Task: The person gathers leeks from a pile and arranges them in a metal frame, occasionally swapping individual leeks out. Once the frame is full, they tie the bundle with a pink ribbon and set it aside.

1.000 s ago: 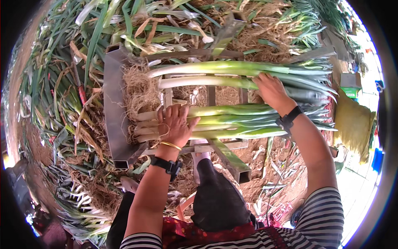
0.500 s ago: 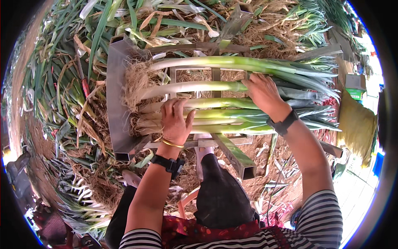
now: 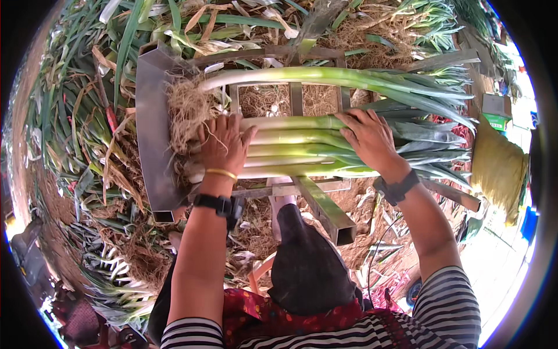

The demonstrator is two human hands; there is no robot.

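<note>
Long green onions (image 3: pixel 302 123) lie side by side across a metal rack, white stems and roots to the left, green leaves to the right. My left hand (image 3: pixel 224 145) rests across the white stems near the roots (image 3: pixel 189 107), fingers stretched out and apart. Over the start of the green part lies my right hand (image 3: pixel 372 136), its fingers extended and fingertips at the far onion of the near group. One more onion (image 3: pixel 302 74) lies apart on the far side of the rack, untouched. The roots face an upright metal plate (image 3: pixel 152 134) at the rack's left end.
Loose onion leaves (image 3: pixel 70 128) are heaped at left and behind the rack. A square metal beam (image 3: pixel 325 212) juts toward my knee. More onions (image 3: pixel 116 291) lie at lower left. A yellow sheet (image 3: pixel 497 174) and a green-and-white box (image 3: pixel 496 113) are at right.
A stem that lay apart in the middle now sits close against the near group. My left hand has moved left and farther over the stems; my right hand has come slightly nearer.
</note>
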